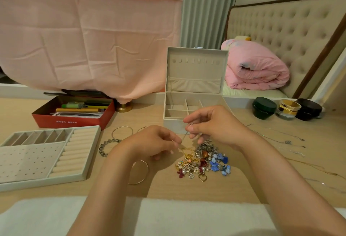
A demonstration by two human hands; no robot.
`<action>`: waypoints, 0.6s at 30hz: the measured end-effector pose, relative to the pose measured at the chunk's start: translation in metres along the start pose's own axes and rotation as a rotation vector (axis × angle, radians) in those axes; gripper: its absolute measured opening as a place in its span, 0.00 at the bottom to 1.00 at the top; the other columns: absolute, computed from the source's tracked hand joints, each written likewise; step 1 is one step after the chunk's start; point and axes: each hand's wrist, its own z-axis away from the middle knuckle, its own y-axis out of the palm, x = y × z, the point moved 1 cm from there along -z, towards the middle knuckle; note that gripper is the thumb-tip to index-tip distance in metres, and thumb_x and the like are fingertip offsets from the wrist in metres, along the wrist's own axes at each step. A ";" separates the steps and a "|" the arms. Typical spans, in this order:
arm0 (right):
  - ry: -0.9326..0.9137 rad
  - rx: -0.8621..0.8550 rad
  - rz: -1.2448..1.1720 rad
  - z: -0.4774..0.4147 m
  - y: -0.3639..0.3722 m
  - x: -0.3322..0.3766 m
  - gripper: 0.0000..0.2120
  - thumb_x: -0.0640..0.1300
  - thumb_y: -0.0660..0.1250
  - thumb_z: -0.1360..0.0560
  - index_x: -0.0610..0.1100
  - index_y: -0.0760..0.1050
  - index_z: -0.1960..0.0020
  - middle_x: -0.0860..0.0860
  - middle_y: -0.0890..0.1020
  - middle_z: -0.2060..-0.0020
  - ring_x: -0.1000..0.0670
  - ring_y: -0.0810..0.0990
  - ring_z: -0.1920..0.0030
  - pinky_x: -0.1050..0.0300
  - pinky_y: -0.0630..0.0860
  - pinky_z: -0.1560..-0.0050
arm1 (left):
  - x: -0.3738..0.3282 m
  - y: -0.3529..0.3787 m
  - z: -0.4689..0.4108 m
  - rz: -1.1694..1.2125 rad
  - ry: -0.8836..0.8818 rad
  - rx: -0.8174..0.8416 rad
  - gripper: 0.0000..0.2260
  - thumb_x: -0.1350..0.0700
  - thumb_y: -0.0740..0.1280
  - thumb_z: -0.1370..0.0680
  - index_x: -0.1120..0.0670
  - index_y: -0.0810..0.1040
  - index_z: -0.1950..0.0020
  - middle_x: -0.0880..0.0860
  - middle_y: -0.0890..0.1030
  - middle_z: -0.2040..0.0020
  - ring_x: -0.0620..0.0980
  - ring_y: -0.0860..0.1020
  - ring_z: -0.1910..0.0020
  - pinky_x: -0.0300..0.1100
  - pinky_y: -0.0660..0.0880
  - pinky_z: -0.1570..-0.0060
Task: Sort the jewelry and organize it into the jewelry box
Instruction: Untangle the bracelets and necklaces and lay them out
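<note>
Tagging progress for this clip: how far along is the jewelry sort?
Early. Looks done: thin necklaces laid apart on the right, bangles and a beaded bracelet on the left. In hand: left hand and right hand pinch a silver chain above the mixed pile. Left: the pile, plus everything outside; the jewelry box compartments in view and the insert tray hold nothing.

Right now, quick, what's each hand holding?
Left hand: pinches a thin silver chain.
Right hand: pinches the same chain's upper end.
</note>
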 end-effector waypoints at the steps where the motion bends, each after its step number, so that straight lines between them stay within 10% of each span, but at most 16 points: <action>1: -0.018 -0.013 0.007 0.000 0.001 0.002 0.09 0.32 0.73 0.26 0.40 0.83 0.47 0.44 0.85 0.62 0.48 0.86 0.61 0.56 0.83 0.64 | -0.003 0.000 0.002 -0.058 -0.004 -0.012 0.04 0.53 0.72 0.23 0.46 0.86 0.49 0.43 0.83 0.63 0.45 0.77 0.65 0.35 0.73 0.63; 8: -0.091 -0.044 0.028 0.013 -0.002 0.014 0.09 0.33 0.72 0.25 0.40 0.84 0.46 0.44 0.87 0.58 0.50 0.85 0.61 0.57 0.83 0.62 | -0.028 0.019 0.005 -0.102 0.239 -0.222 0.21 0.45 0.73 0.24 0.42 0.75 0.32 0.44 0.78 0.36 0.43 0.73 0.35 0.46 0.73 0.37; 12: -0.094 -0.104 0.066 0.030 -0.019 0.015 0.09 0.31 0.72 0.25 0.39 0.84 0.47 0.47 0.86 0.61 0.52 0.85 0.63 0.60 0.81 0.66 | -0.047 0.043 0.008 0.209 0.305 -0.079 0.12 0.56 0.69 0.20 0.51 0.79 0.37 0.50 0.86 0.58 0.42 0.83 0.57 0.30 0.76 0.55; 18: 0.012 -0.211 0.278 0.065 -0.079 0.006 0.08 0.36 0.73 0.24 0.47 0.85 0.49 0.46 0.85 0.64 0.49 0.84 0.63 0.56 0.82 0.65 | -0.069 0.055 0.001 0.070 0.245 -0.083 0.08 0.53 0.68 0.19 0.56 0.83 0.50 0.47 0.76 0.71 0.43 0.71 0.72 0.32 0.70 0.68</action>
